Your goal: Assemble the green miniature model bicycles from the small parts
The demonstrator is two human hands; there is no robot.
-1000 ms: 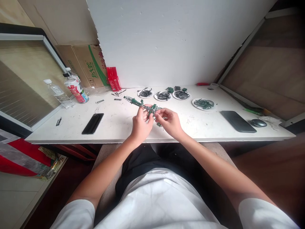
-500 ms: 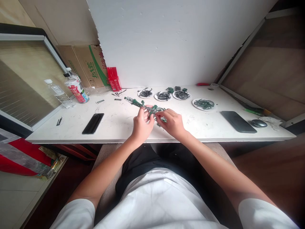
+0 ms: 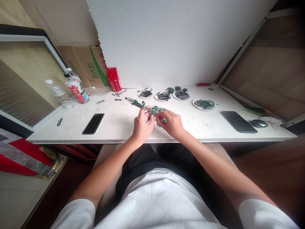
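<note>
A small green and silver model bicycle (image 3: 135, 102) is held above the white table, its long part pointing to the upper left. My left hand (image 3: 143, 125) grips its middle between thumb and fingers. On its right side, near a spoked wheel, the fingers of my right hand (image 3: 171, 122) are pinched together against the model. Whether they also hold a small part is hidden. Behind the hands stand plates of dark parts, one at the left (image 3: 145, 93), one in the middle (image 3: 163, 96) and one with a black wheel (image 3: 181, 95). Farther right, another plate (image 3: 204, 104) holds green parts.
A black phone (image 3: 93, 123) lies left on the table (image 3: 119, 127). Bottles (image 3: 76, 88), a red box (image 3: 114, 79) and a carton (image 3: 88, 65) stand at the back left. At the right are a dark flat object (image 3: 238, 121) and a round dark object (image 3: 259, 123).
The model's left end has shifted very slightly right and down. Both hands keep their hold, with only tiny finger movement.
</note>
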